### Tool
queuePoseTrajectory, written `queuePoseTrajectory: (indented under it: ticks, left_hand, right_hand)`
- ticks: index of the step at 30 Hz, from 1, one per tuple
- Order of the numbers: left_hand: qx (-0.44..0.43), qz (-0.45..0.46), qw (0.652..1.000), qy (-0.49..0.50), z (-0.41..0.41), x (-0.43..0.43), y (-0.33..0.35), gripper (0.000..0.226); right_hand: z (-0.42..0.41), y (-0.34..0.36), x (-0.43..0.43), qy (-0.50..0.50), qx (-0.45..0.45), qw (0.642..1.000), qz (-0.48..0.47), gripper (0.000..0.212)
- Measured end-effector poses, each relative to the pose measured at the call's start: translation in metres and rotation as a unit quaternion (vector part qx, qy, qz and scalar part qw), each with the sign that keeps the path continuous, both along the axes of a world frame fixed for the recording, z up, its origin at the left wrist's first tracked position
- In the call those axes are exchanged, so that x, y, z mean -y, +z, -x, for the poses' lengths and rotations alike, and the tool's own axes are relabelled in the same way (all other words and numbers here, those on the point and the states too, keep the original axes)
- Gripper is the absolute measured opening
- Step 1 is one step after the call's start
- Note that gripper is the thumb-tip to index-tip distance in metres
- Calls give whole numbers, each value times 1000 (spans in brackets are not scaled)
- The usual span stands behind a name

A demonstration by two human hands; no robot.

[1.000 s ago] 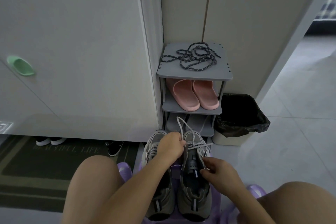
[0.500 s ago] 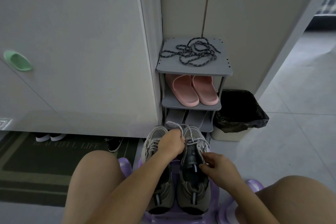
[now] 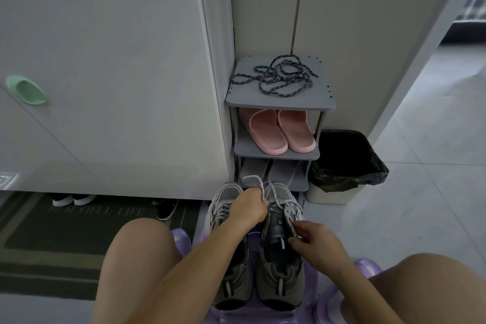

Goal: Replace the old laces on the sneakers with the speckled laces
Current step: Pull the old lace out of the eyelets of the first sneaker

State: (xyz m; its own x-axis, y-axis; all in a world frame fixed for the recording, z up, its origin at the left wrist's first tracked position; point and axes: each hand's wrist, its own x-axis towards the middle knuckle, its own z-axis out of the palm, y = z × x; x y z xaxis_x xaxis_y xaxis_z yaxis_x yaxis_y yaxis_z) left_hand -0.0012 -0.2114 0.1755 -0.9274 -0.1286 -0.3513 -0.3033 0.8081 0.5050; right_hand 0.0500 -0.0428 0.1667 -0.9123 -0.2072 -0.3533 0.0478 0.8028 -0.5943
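The dark doormat (image 3: pixel 65 242) on the floor at the left bore pale capitals along its far edge that seemed to read "BEAUTIFUL LIFE", though blurred. A small label on one sneaker (image 3: pixel 276 250), on its tongue, was too small to read

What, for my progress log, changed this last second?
The old lace sagged from an upright loop to a low bend above the left hand. That hand and the right hand kept gripping it at the right sneaker; speckled laces stayed on the rack.

Laces (image 3: pixel 276 75) lie on the rack's (image 3: pixel 280 104) top shelf, slippers (image 3: pixel 281 131) beneath; the bin (image 3: pixel 347 166) stands right, sneakers (image 3: pixel 280 284) on a stool (image 3: pixel 181 239) before it.
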Motion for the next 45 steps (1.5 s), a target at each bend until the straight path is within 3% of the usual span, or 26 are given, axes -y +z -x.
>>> queuePoseTrajectory:
  ticks: [13,20,24,29,34,37,39,41,45]
  left_hand:
    - [18,-70,996,53,6,5,2,23]
    - [16,-41,999,-10,-1,2,3,16]
    - [-2,-12,1000,17,-6,-1,2,19]
    - [28,-120,985,117,1,7,5,16]
    - [34,-8,999,28,-2,-2,14,36]
    - [-37,5,999,-7,-2,-4,13,56]
    - [-46,27,994,-92,-1,-3,7,64]
    - [-32,54,987,-150,-1,-1,3,50]
    - [-58,106,980,-159,-1,1,5,24]
  right_hand:
    - [0,2,0,-1,-5,1000,3,34]
    - [-2,9,1,-5,-8,1000,-2,32]
    - [-3,9,1,-6,-10,1000,-8,32]
    - [-2,10,2,-9,-1,1000,-10,38]
    - [-2,9,2,-17,-4,1000,2,43]
    - [-2,8,4,-23,-10,1000,0,42]
    - [2,11,6,-38,-20,999,7,36]
    - [13,15,8,-43,-28,999,-5,37]
    - [41,8,12,-40,-58,995,-76,26]
